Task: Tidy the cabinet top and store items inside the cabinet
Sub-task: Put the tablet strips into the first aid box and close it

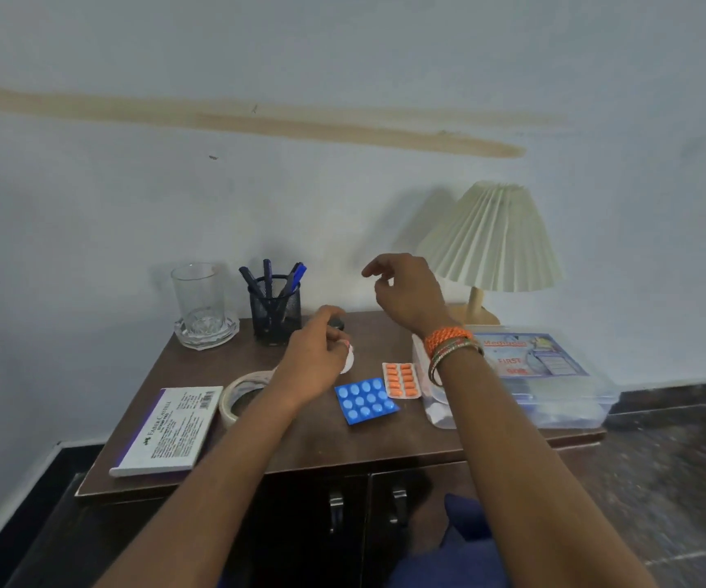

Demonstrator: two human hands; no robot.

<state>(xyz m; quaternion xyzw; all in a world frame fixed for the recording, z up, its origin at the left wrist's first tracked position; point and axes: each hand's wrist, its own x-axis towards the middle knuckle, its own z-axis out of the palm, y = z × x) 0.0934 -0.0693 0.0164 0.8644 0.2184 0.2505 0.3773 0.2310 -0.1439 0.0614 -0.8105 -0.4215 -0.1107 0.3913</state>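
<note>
Clutter covers the dark wooden worktop (300, 443) of the cabinet, whose two doors (368, 519) below stand shut. At the back left we see a clear drinking glass (195, 297) standing upright in a glass ashtray (207, 331), and the glass looks empty. Just beside it a black mesh pen holder (274, 314) holds several dark and blue pens (272, 275), all leaning out of its rim. Near the front left lies a flat white Faber-Castell box (168, 430), and next to it a roll of tape (243, 394) lies on its side. In the middle sit a blue blister pack (366, 401) and, just to its right, an orange blister pack (402, 379), both with tablets in every pocket we can see. At the right edge a clear plastic first-aid box (554, 375) rests with its lid shut; its contents are too blurred to tell. Behind it stands a lamp with a pleated shade (491, 239).

Our left hand (317, 354) hovers low over the middle of the worktop, its grip pinched around a small white round thing (347, 358) whose nature we cannot make out. Our right hand (406, 290), with bangles (451, 345) at the wrist, is raised above the worktop, fingers loosely curled and holding nothing.
</note>
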